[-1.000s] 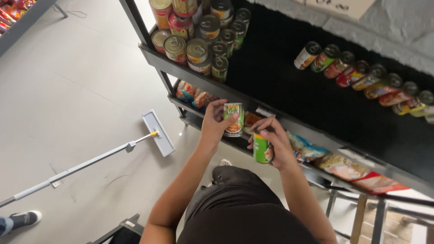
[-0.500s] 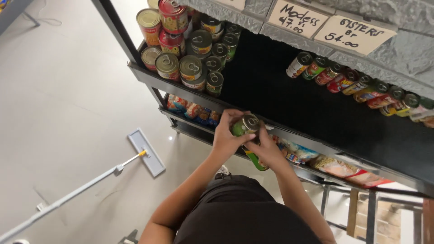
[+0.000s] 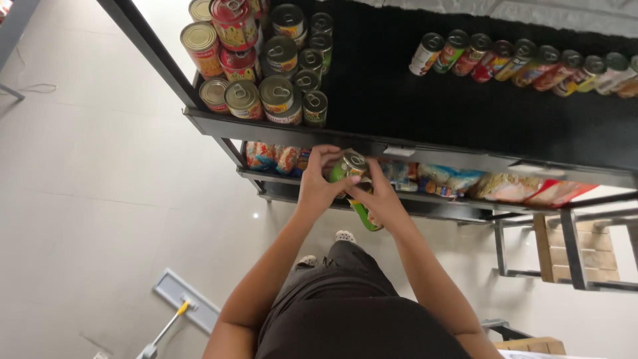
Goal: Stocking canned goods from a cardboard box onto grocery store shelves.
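Black shelving (image 3: 372,143) fills the upper view. At its left end we see stacked tins (image 3: 266,60) with red, yellow and green labels and ring-pull lids; along the back a row of small cans (image 3: 525,63) lies on its side. On the lower shelf sit bright crinkled packets (image 3: 505,186). A flat mop (image 3: 176,306) rests on the pale floor, bottom left.

Our left hand (image 3: 319,186) is curled around a green-labelled can (image 3: 347,166), held just below the upper shelf's edge. Our right hand (image 3: 379,203) touches that can with its fingertips while gripping a second green can (image 3: 365,216) beneath.

Half a second ago the hands sat slightly lower; two paper signs seen above the shelf are now out of view.
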